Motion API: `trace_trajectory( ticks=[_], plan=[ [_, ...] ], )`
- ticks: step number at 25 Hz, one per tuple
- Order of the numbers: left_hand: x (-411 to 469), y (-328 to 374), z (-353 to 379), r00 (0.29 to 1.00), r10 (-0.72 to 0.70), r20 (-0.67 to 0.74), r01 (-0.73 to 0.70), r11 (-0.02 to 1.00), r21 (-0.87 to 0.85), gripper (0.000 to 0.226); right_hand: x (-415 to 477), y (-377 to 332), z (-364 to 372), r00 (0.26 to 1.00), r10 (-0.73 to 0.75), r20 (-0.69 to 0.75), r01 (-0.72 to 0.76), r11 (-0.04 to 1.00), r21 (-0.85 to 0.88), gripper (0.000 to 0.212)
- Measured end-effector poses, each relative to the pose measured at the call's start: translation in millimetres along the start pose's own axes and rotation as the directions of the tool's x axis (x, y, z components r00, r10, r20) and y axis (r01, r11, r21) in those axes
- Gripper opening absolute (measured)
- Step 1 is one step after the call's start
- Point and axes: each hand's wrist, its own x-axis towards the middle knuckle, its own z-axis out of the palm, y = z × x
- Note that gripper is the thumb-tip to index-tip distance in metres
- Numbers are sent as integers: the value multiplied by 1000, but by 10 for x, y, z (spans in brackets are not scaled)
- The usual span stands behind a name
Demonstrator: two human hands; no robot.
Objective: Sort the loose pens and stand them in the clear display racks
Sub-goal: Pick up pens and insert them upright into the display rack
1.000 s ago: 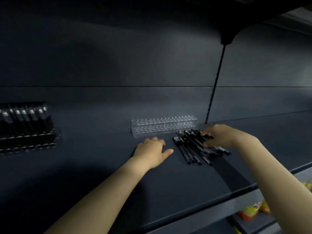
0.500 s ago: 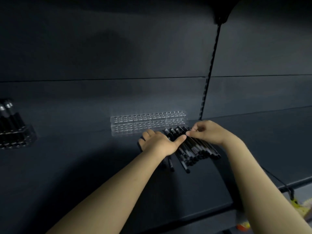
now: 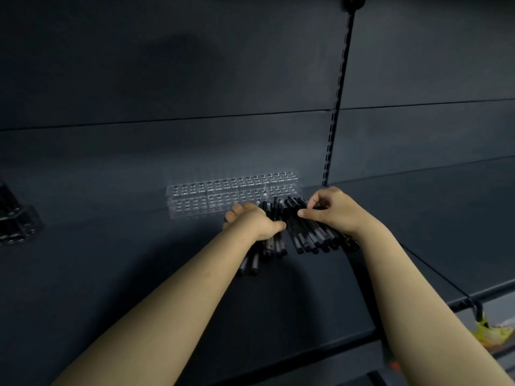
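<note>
**A:** Where does the display rack (image 3: pixel 234 196) sit?

**B:** On the shelf (image 3: pixel 278 316), far back, against the back panel (image 3: pixel 195 79).

**A:** And the pens (image 3: pixel 312 235)?

**B:** Lying on the shelf just before the rack's right end. The left hand (image 3: pixel 255 221) grips the left part of the heap. The right hand (image 3: pixel 331 210) lies on the right part, its fingers (image 3: pixel 303 214) pinching there.

**A:** Anything else?

**B:** A second rack (image 3: pixel 16 221) stands far left on the same shelf, well apart. The slotted upright (image 3: pixel 338 93) rises behind the right hand. Packets (image 3: pixel 493 332) lie below the shelf's front edge, far right.
</note>
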Motion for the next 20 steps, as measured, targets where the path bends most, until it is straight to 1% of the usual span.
trace_trajectory(
  ticks=[2,6,9,12,15,17,20],
  plan=[
    [38,-40,-23,999,41,3,-41,997,-58,104,14,22,3,1000,-1,1,1,1000,-2,29],
    [15,-121,-107,991,136,-15,-137,980,-147,80,11,39,4,1000,18,19,-18,1000,4,29],
    [-16,-141,-168,988,152,-4,-150,970,-189,79,1,49,2,999,25,23,-25,1000,4,29],
    [-18,-160,-213,989,149,-11,-149,970,-191,74,-21,63,13,1000,28,9,-28,1000,9,29],
    [-13,-212,-216,987,163,-6,-161,967,-199,80,-52,53,27,1000,15,-9,-15,1000,8,30],
    [18,-236,-209,985,172,2,-166,957,-239,82,-77,44,37,1000,8,-20,-9,1000,-4,31],
    [26,-255,-199,988,155,-20,-154,943,-296,73,-84,47,59,1000,2,-25,-3,999,-32,30]
  ],
)
